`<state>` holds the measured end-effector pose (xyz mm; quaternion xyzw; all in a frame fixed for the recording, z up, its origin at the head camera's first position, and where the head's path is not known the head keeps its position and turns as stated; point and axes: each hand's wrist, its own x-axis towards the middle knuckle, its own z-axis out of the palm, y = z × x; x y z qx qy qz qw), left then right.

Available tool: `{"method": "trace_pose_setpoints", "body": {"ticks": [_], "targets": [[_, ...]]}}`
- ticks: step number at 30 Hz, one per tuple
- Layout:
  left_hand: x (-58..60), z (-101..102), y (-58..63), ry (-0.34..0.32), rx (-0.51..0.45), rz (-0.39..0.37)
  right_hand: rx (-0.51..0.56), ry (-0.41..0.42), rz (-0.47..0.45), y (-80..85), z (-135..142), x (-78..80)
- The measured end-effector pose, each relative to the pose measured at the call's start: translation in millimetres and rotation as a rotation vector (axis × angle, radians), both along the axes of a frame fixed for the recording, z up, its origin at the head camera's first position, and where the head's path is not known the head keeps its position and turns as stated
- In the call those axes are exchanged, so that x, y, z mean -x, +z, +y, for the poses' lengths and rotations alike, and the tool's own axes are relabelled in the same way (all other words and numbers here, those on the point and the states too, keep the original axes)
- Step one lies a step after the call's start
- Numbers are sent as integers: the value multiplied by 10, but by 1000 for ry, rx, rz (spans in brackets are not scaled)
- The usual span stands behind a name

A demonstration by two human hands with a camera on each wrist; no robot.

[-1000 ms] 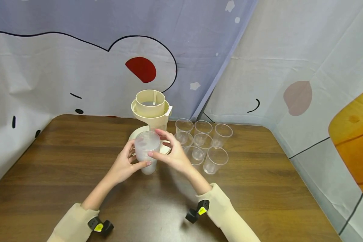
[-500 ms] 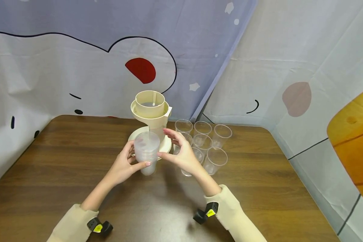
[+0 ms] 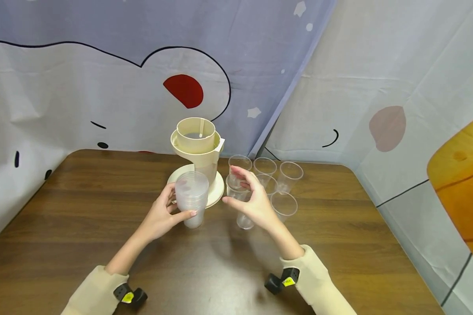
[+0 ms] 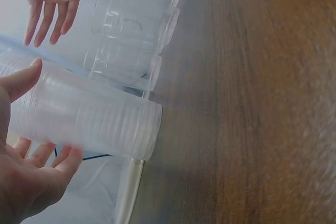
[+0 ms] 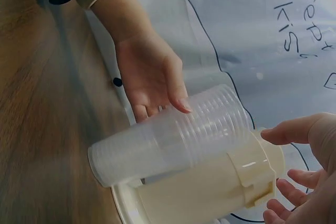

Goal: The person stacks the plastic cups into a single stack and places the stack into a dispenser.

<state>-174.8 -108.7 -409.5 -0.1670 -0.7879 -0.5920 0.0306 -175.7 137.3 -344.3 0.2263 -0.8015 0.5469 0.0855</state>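
My left hand (image 3: 162, 215) grips a tall stack of nested clear plastic cups (image 3: 192, 194), thumb on the near side and fingers around the far side. The stack stands upright, its bottom close to the wooden table, as the left wrist view shows. To its right, my right hand (image 3: 255, 205) is held apart from the stack with thumb and fingers spread and nothing between them. It overlaps some of the single clear cups (image 3: 284, 205) in the head view and partly hides them. Just behind the stack stands a cream cup dispenser (image 3: 199, 144) on a round base (image 3: 217, 192).
Several single clear cups, such as one at the back right (image 3: 291, 175), stand upright in close rows right of the dispenser. The wooden table (image 3: 102, 197) ends at a patterned curtain (image 3: 114, 96) behind and on the right.
My right hand has let go of the stack and moved right, toward the single cups, its fingers spreading. The left hand and the stack have stayed in place.
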Motion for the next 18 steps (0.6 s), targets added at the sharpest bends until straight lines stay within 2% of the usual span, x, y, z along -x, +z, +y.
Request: {"method": "trace_pose_setpoints", "body": {"ticks": [13,18], "targets": [[2,2,0,1,-16,-1,9,-68,59,82,217,-52],[-4,3,-13,-3,-25,-6,-9,-99,70,66,320,-60]]}}
